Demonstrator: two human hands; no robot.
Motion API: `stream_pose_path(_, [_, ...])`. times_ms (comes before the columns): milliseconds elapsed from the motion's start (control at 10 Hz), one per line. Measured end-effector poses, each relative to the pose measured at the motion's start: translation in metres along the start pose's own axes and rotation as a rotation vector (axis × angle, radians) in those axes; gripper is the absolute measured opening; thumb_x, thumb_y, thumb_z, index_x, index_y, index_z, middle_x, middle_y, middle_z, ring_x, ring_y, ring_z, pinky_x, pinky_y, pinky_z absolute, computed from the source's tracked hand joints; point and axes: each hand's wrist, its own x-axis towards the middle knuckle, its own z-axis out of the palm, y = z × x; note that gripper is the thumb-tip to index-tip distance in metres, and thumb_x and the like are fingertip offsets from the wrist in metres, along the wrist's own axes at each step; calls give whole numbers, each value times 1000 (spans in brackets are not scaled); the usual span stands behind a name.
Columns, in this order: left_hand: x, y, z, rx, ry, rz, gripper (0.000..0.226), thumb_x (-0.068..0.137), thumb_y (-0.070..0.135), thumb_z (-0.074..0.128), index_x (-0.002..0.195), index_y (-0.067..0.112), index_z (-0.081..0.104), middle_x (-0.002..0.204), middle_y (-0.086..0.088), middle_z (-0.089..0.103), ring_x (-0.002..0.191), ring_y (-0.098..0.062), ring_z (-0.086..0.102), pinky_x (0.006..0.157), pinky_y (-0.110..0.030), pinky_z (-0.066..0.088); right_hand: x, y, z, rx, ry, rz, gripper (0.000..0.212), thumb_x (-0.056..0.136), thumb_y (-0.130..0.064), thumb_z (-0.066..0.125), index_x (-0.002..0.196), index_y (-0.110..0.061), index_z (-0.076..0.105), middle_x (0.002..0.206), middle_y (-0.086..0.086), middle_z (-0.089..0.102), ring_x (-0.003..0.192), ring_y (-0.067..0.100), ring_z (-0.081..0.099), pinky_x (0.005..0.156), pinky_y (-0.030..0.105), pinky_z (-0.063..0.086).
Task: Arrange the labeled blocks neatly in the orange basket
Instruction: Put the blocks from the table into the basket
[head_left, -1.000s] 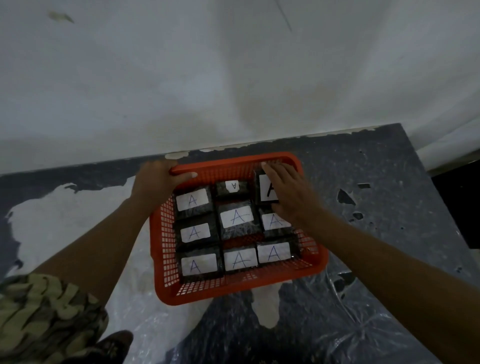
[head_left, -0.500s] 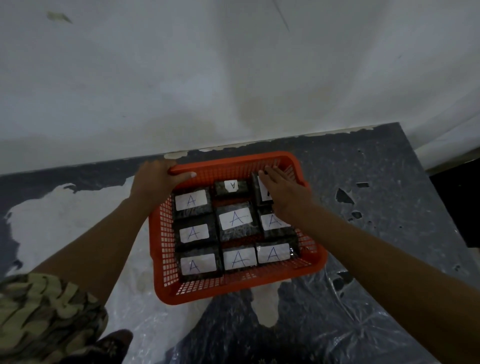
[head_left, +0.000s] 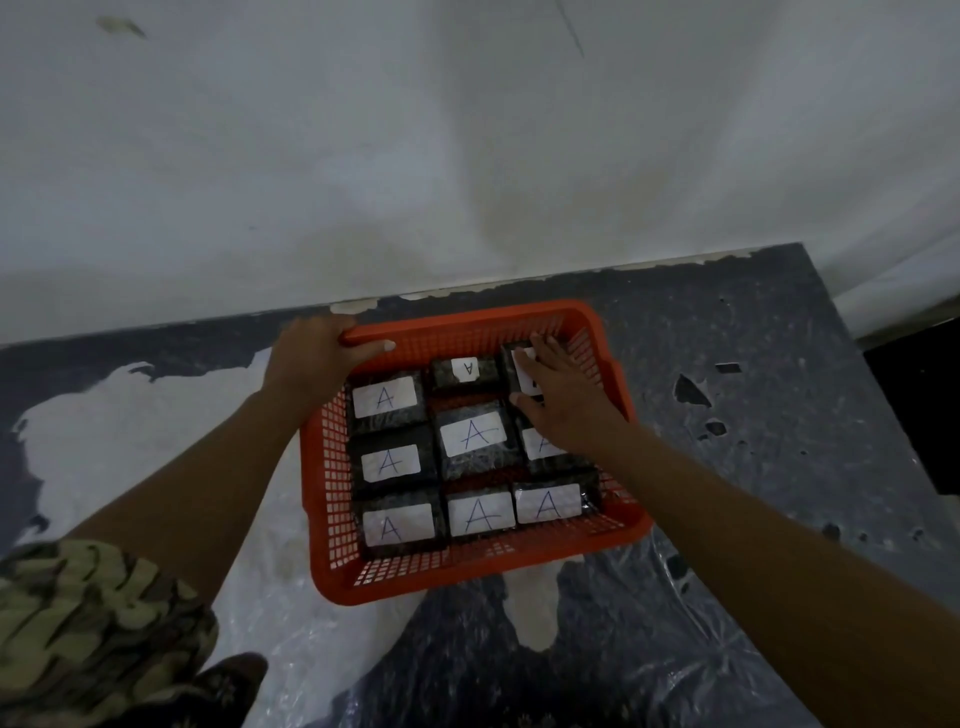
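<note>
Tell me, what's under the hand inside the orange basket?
The right hand lies flat on a dark labeled block in the orange basket's far right corner. Only part of the white label shows; its letter is covered.

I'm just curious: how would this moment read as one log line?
left hand grips orange basket rim | right hand presses far-right block

A dim, white plastered wall (head_left: 467, 156) with faint stains rises behind the dark grey speckled desk (head_left: 753, 395), whose coating has worn away in large pale patches (head_left: 156, 415); crinkled clear plastic sheeting (head_left: 649, 649) covers its near edge.
</note>
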Motion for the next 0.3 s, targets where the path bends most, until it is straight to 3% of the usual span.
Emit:
stream_pose_path(200, [1,3,-3,79,-47,5,47,82,65,56,86,18,61,73,-3,64,59,-17,61,63,-31,52,-1,0,-9,43,56,17,66,98,-37,58,154,-17,30,166,7,17,152,25,14,123,42,17])
stream_pose_path(300, [-3,9,-10,98,-62,-4,61,79,68,57,108,15,61,90,-7,68,72,-22,65,71,-38,56,-10,-2,-15,44,267,-24,52,97,-31,61,144,-14,48,156,12,40,145,28,35,119,49,30])
